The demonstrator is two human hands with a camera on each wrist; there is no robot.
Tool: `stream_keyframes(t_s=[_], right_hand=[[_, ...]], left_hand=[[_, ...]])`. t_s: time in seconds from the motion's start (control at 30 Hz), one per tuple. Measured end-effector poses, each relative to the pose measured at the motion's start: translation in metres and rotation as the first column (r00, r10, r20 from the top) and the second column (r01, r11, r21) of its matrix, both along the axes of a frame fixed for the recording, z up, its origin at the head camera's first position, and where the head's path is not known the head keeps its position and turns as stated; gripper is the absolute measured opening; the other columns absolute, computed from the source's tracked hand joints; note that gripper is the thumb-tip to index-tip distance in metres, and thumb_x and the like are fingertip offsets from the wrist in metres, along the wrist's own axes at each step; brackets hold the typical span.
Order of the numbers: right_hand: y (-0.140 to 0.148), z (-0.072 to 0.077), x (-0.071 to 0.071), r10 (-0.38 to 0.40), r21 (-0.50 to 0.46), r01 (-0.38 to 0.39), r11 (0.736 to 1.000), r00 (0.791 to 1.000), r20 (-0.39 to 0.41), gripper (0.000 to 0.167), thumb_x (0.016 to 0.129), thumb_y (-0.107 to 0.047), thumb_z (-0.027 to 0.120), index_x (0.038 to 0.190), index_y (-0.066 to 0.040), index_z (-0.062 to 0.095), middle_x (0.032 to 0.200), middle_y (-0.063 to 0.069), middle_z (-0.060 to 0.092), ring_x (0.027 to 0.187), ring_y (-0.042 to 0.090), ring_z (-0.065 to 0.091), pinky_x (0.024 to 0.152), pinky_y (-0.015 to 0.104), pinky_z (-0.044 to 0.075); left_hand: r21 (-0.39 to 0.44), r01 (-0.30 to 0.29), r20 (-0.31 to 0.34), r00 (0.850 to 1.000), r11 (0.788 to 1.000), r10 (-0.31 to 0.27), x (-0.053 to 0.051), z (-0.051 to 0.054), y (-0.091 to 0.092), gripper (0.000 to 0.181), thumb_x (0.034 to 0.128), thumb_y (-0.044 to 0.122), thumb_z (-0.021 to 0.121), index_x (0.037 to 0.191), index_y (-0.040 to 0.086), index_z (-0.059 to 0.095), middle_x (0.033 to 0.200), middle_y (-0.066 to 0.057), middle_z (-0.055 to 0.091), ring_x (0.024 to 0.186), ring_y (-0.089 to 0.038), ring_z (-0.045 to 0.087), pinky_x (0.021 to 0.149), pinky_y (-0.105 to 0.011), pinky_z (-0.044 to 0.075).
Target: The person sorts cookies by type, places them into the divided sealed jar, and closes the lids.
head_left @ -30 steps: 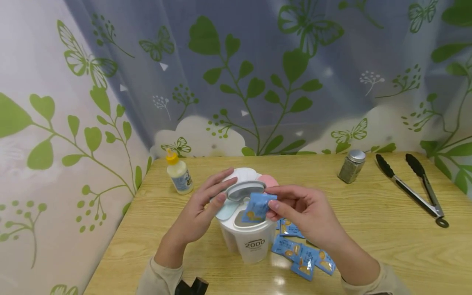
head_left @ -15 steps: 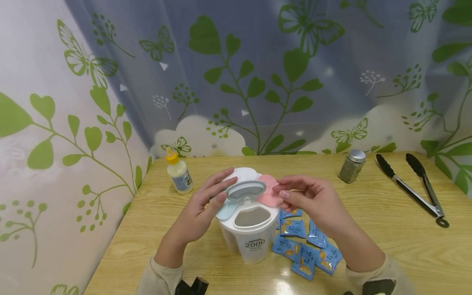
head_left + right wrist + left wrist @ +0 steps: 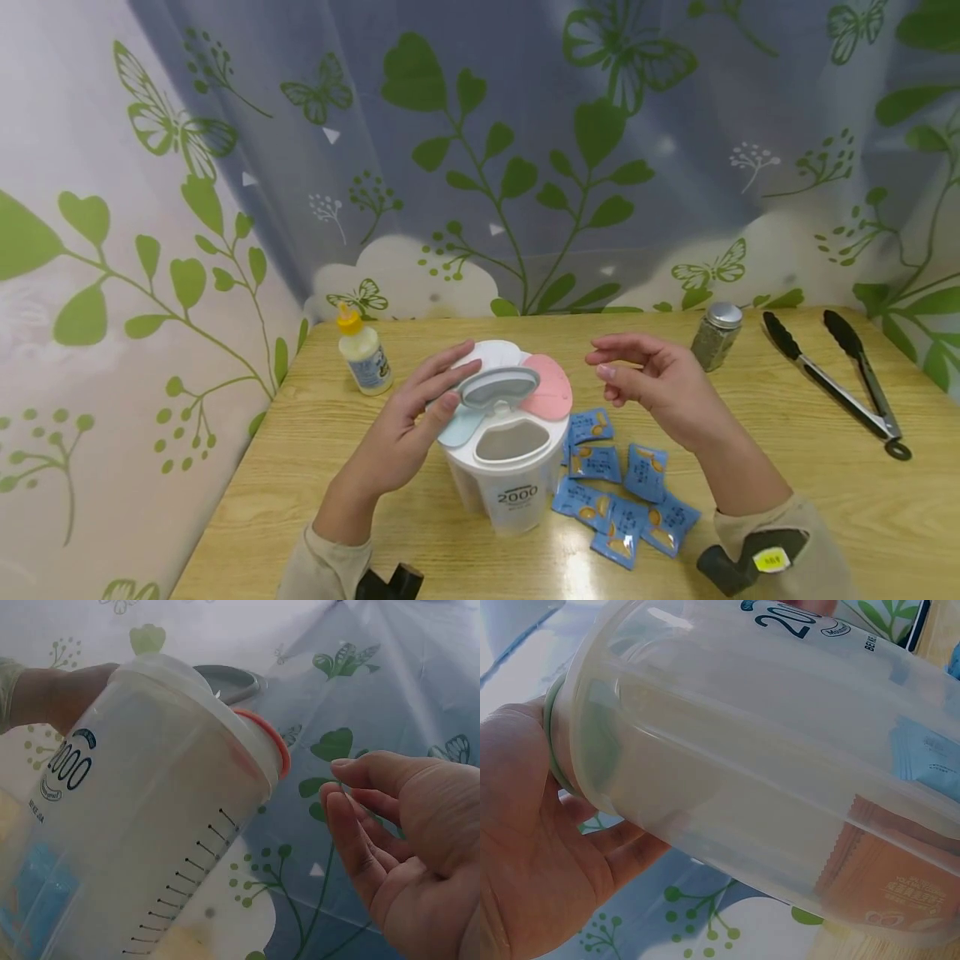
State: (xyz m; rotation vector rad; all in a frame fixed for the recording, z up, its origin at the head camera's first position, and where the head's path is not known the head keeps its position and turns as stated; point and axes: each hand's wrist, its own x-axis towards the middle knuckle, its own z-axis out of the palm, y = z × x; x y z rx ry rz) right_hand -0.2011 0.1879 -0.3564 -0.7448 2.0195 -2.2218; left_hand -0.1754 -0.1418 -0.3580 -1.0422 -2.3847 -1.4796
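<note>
A translucent storage canister (image 3: 517, 500) marked 2000 stands on the table. Its white top carries white, pink (image 3: 550, 389) and pale blue lids, and a grey-lined flap (image 3: 499, 387) tilted up beside a bare opening. My left hand (image 3: 397, 429) rests on the top, thumb near the raised flap and fingers extended over the lids. Blue and orange packets (image 3: 889, 866) show through the canister wall in the left wrist view. My right hand (image 3: 660, 387) hovers right of the canister, fingers loosely bent, holding nothing. Below it lie several blue snack packets (image 3: 647, 472).
Behind my left hand stands a small bottle (image 3: 367, 358) with a yellow nozzle. A seasoning jar (image 3: 716, 337) sits at the back right, beside black-tipped metal tongs (image 3: 847, 387). A patterned curtain (image 3: 525, 167) borders the table's back and left.
The blue packet my right hand held has gone from its fingers at the opening. The right hand has drawn back to the right. My left hand stays on the canister top.
</note>
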Motion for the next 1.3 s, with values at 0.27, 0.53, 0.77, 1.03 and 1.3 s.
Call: stream_keyframes(t_s=[0.27, 0.53, 0.77, 1.03, 1.3], right_hand=[[0.007, -0.03, -0.024, 0.045, 0.028, -0.046, 0.999, 0.999, 0.025, 0.034, 0.096, 0.003, 0.061, 0.122, -0.018, 0.068, 0.111, -0.005, 0.072, 0.076, 0.008, 0.068, 0.068, 0.023, 0.058], [-0.001, -0.065, -0.037, -0.02, 0.213, -0.021, 0.977, 0.981, 0.192, 0.041, 0.095, -0.013, 0.069, 0.134, -0.003, 0.059, 0.117, -0.008, 0.068, 0.079, 0.01, 0.067, 0.072, 0.03, 0.06], [-0.013, -0.086, -0.041, -0.02, 0.308, -0.053, 0.95, 0.973, 0.231, 0.046, 0.094, -0.016, 0.071, 0.134, 0.002, 0.058, 0.122, 0.009, 0.066, 0.078, 0.014, 0.069, 0.071, 0.034, 0.06], [-0.015, -0.108, -0.043, 0.039, 0.342, -0.125, 0.931, 0.968, 0.247, 0.051, 0.09, -0.008, 0.072, 0.138, -0.002, 0.056, 0.128, 0.021, 0.06, 0.072, 0.013, 0.065, 0.065, 0.03, 0.058], [-0.019, -0.107, -0.038, 0.102, 0.471, -0.161, 0.867, 0.984, 0.147, 0.038, 0.089, -0.004, 0.072, 0.126, 0.002, 0.064, 0.085, 0.014, 0.069, 0.052, 0.012, 0.056, 0.051, 0.028, 0.05]], left_hand=[[0.002, -0.001, 0.006, 1.0, 1.0, 0.001, 0.0, 0.0, 0.0, 0.04, 0.1069, 0.014, 0.045, 0.146, 0.014, 0.052, 0.161, 0.0, 0.035, 0.148, -0.023, 0.034, 0.115, -0.045, 0.038], [0.007, 0.004, 0.015, 1.0, 1.0, -0.004, 0.0, 0.001, 0.0, 0.04, 0.107, 0.014, 0.044, 0.146, 0.013, 0.052, 0.161, -0.001, 0.035, 0.148, -0.024, 0.034, 0.115, -0.043, 0.038], [0.01, 0.006, 0.022, 1.0, 1.0, -0.007, 0.001, 0.002, 0.0, 0.04, 0.1074, 0.016, 0.044, 0.146, 0.012, 0.052, 0.161, -0.002, 0.035, 0.148, -0.023, 0.034, 0.115, -0.041, 0.038], [0.007, 0.004, 0.009, 1.0, 1.0, -0.004, 0.0, 0.001, 0.0, 0.04, 0.107, 0.014, 0.044, 0.146, 0.014, 0.052, 0.161, -0.001, 0.035, 0.148, -0.024, 0.034, 0.115, -0.044, 0.038], [-0.004, -0.004, 0.006, 1.0, 1.0, 0.004, 0.0, 0.001, 0.0, 0.04, 0.1071, 0.014, 0.044, 0.146, 0.014, 0.052, 0.161, -0.001, 0.035, 0.149, -0.024, 0.034, 0.114, -0.047, 0.039]])
